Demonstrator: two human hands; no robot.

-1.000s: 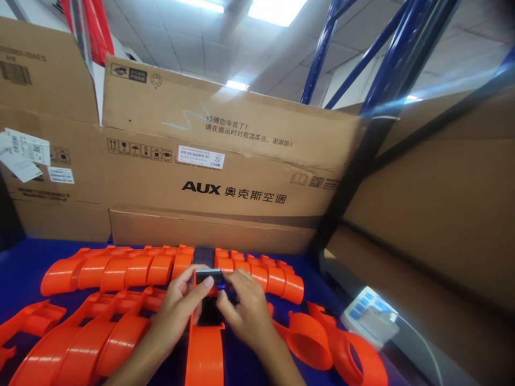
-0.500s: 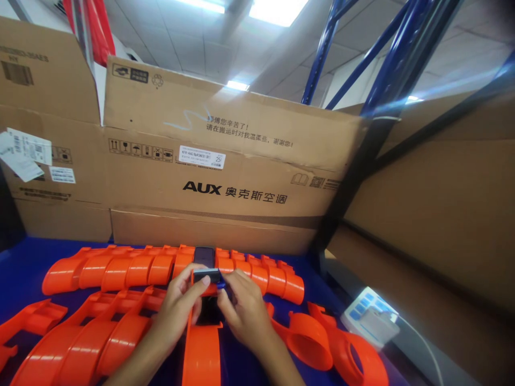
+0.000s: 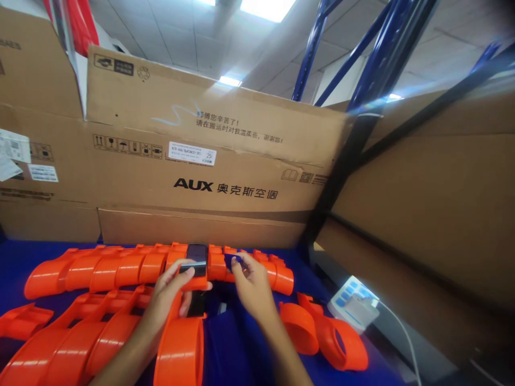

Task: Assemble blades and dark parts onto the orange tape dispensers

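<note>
My left hand (image 3: pixel 171 287) is closed around an orange curved plastic part (image 3: pixel 181 348), its thumb pressed on a dark strip with a light edge (image 3: pixel 189 267) at the part's upper end. Beyond the thumb is a dark rectangular object with a screen-like face (image 3: pixel 197 251); whether it touches the strip I cannot tell. To the right, my right hand (image 3: pixel 252 281) pinches a small dark blue piece (image 3: pixel 231 262) between thumb and finger, apart from the held part. What this blue piece is cannot be made out.
Rows of orange curved parts (image 3: pixel 102 272) lie on the blue surface (image 3: pixel 237 343). More orange parts (image 3: pixel 298 324) sit at right, beside a white power strip (image 3: pixel 354 305) with a cable. Cardboard (image 3: pixel 225 150) walls the back, and a dark blue metal post (image 3: pixel 341 155) slants at right.
My right hand has moved away from the dark strip, up and to the right, with the blue piece in its fingers. My left hand keeps its hold. The view has shifted slightly.
</note>
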